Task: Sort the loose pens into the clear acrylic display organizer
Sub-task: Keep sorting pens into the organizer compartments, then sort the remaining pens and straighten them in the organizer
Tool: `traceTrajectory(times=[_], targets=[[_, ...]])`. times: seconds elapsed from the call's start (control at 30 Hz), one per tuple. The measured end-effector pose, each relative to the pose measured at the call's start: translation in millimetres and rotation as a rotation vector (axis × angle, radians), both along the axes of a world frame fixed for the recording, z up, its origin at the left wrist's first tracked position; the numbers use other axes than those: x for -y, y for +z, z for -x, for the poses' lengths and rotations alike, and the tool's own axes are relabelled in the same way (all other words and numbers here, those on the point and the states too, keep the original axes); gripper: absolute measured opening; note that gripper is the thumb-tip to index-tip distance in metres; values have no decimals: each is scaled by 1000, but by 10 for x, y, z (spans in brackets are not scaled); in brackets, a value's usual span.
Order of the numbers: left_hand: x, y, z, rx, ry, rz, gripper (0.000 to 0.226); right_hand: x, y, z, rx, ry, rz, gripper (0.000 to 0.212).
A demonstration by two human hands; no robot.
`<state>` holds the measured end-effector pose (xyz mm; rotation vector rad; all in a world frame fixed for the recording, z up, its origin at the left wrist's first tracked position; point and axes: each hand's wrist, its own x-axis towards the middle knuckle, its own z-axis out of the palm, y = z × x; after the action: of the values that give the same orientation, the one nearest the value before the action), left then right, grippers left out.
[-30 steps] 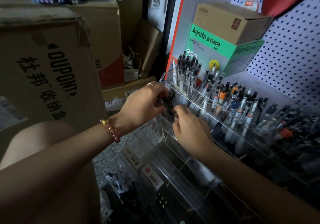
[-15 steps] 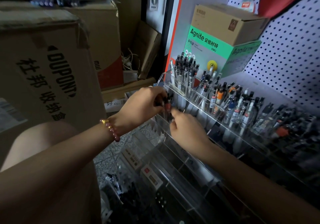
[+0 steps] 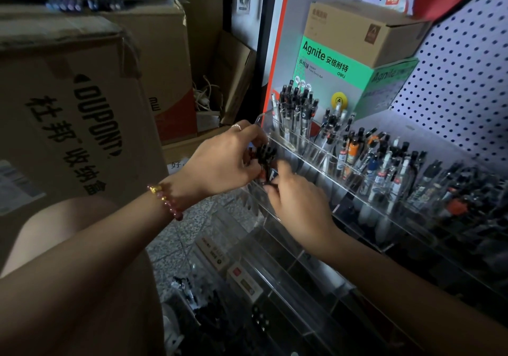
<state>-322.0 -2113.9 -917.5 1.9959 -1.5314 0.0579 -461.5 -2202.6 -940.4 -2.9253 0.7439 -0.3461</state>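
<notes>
A clear acrylic display organizer (image 3: 357, 219) with stepped rows stands against the pegboard. Its upper rows hold many upright pens (image 3: 298, 113). My left hand (image 3: 220, 160) grips a bunch of black-capped pens (image 3: 264, 154) at the organizer's left end, over a second-row compartment. My right hand (image 3: 298, 204) meets the bunch from the right; its fingers curl around the pens' lower ends. The pens' lower parts are hidden behind both hands.
A large DUPONT cardboard box (image 3: 71, 113) fills the left, with more cartons behind it. A green Agnite box (image 3: 354, 78) and a brown box (image 3: 365, 31) stand behind the organizer. Lower organizer rows (image 3: 275, 281) with labels and loose dark pens (image 3: 217, 314) lie near the bottom.
Both hands stay at the organizer's left end. The pen bunch sits slightly higher in my left hand, and my right hand has shifted a little toward it.
</notes>
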Motion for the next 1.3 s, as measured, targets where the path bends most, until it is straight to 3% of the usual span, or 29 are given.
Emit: traceTrajectory(times=[0.1, 0.27, 0.47, 0.6, 0.77, 0.93, 1.3], targets=[[-18, -28, -7, 41, -3, -21, 34, 0, -21, -8, 26, 7, -16, 37], [-47, -28, -5, 2, -2, 3, 23, 38, 17, -37, 12, 13, 33, 27], [-38, -29, 56, 30, -13, -40, 28, 0, 40, -64, 15, 7, 14, 36], [-13, -19, 66, 45, 13, -48, 29, 0, 52, -51, -7, 28, 37, 31], [15, 57, 101, 64, 40, -15, 17, -37, 155, -5, 12, 36, 97, 36], [16, 84, 39, 83, 91, 7, 7, -14, 329, 111, 32, 19, 146, 15], [-97, 115, 43, 129, 92, 21, 22, -18, 220, 349, -156, 123, 128, 52]])
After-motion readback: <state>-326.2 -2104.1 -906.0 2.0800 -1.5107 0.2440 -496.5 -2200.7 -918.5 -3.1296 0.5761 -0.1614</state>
